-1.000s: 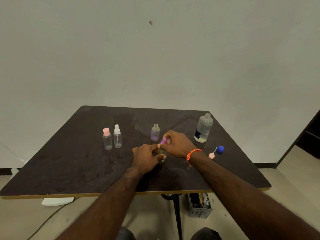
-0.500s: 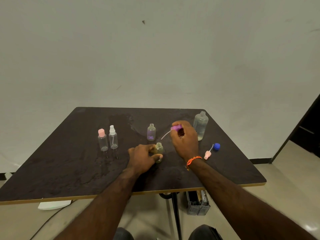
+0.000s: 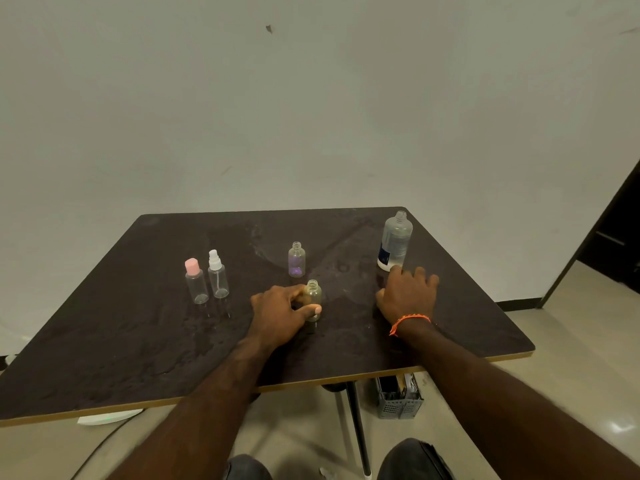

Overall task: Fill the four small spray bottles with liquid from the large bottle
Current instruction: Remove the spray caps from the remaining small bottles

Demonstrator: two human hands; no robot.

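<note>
Head view: your left hand (image 3: 280, 315) grips the yellowish bottle (image 3: 313, 299) low on its body, thumb across the front and fingers curled behind, so it stands upright on the table (image 3: 138, 341) with its neck open and clear of your fingers. That hold looks meant to steady it for pouring: a light, narrow bottle would tip at the first knock of a spout.

Your right hand (image 3: 408, 294) lies palm down on the table, just in front of the big bottle (image 3: 394, 242). The fingers are bent over the surface; whether they hold or cover anything underneath, you cannot tell from here, because the back of the hand hides it. An orange band (image 3: 408, 322) sits on that wrist.

The big bottle stands uncapped near the far right corner, upright, with clear liquid in it. It is within easy reach of your right hand, which suits a right-handed pour while the left steadies the target.

The purple-tinted bottle (image 3: 296, 259) stands open just behind the yellowish one, apart from it, ready in turn. At the left, the pink-capped bottle (image 3: 195, 282) and the white-pump bottle (image 3: 217, 275) stand just beside each other, tops on and apparently empty; they seem parked out of the way until needed.

By my reading, two small bottles are opened and none looks clearly filled, though the tint makes levels hard to judge. Below the table's edge a grey crate (image 3: 398, 398) sits on the floor.
</note>
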